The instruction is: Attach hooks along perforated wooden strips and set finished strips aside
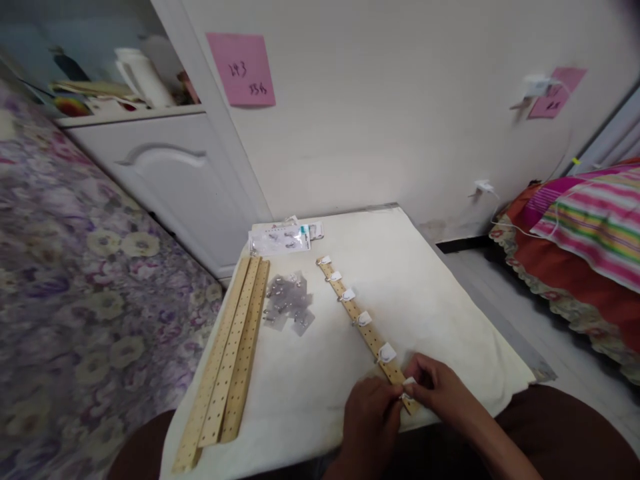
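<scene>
A narrow wooden strip (369,335) with rows of small holes lies slanted on the covered table. Along it sit several small white tags (364,319) with what look like metal rings or hooks. At the strip's near end, my right hand (440,390) pinches another white tag (409,385) between thumb and fingertips. My left hand (369,415) is closed beside that tag, its fingertips meeting at the strip's left edge. What lies between those left fingers is hidden.
Several more perforated wooden strips (231,363) lie at the table's left edge. Small clear packets (289,301) with metal pieces are heaped right of them. A flat clear package (277,240) rests at the back. The white table cover (425,287) reaches the wall.
</scene>
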A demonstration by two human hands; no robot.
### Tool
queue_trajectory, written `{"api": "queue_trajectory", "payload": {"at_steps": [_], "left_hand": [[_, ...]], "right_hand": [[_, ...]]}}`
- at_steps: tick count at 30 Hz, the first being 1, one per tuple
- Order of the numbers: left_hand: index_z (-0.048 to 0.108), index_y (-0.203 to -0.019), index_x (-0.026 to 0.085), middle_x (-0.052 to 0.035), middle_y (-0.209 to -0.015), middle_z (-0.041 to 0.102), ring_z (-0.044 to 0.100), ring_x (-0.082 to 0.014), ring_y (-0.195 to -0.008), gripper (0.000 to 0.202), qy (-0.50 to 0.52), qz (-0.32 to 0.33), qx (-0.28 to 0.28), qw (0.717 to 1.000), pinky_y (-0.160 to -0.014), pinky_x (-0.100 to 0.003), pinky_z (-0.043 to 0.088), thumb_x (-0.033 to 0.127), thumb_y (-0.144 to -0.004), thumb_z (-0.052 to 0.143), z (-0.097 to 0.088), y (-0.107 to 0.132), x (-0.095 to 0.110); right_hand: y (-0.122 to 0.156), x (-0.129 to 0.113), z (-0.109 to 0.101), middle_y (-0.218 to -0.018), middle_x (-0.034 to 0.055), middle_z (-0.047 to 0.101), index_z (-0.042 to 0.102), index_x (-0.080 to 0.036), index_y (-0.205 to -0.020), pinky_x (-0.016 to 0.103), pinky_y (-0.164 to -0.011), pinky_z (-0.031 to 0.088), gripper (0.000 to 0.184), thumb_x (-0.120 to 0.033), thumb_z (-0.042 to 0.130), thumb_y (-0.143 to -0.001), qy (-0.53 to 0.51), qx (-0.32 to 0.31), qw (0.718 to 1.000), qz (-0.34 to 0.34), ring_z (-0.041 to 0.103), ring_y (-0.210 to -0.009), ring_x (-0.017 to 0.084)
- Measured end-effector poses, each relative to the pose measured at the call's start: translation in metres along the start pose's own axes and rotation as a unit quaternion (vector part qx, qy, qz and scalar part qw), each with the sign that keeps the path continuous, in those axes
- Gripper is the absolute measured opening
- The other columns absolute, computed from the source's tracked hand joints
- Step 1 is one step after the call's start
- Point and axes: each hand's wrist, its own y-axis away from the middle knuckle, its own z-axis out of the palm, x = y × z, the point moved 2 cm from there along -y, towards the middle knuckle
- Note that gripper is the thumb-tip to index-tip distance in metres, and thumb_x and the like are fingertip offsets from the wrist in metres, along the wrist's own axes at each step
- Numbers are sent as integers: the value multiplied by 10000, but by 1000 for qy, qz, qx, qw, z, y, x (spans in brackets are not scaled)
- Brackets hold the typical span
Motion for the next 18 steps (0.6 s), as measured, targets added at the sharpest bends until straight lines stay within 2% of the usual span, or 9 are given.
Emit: {"api": "queue_trajectory", "payload": {"at_steps": [6, 11, 18], "left_hand": [[670, -847, 221, -14, -806, 696, 613, -187, -784, 199, -14, -1, -8, 1000, -720, -297, 462, 67, -730, 621, 0, 0, -2], [672, -862, 212, -17, -816, 679, 590, -178, -785, 206, 3, -15, -18, 1000, -738, -296, 440, 64, -749, 585, -2, 1, -3], [654, -974, 175, -43, -830, 646, 587, -183, -791, 273, 75, -24, -25, 997, -735, -293, 458, 74, -738, 561, -12, 8, -12]], "right_hand": [[-3, -3, 2, -611, -48, 505, 554, -204, -694, 236, -558, 353, 165, -346, 635, -676, -72, -65, 995, 18, 467, -600, 128], [0, -5, 4, -633, -50, 483, 565, -191, -765, 237, -562, 334, 214, -351, 656, -655, -127, -76, 989, 31, 447, -600, 117], [2, -4, 6, -579, -84, 423, 539, -188, -816, 221, -447, 219, 304, -470, 611, -728, -178, -96, 978, 54, 319, -443, 59]]}}
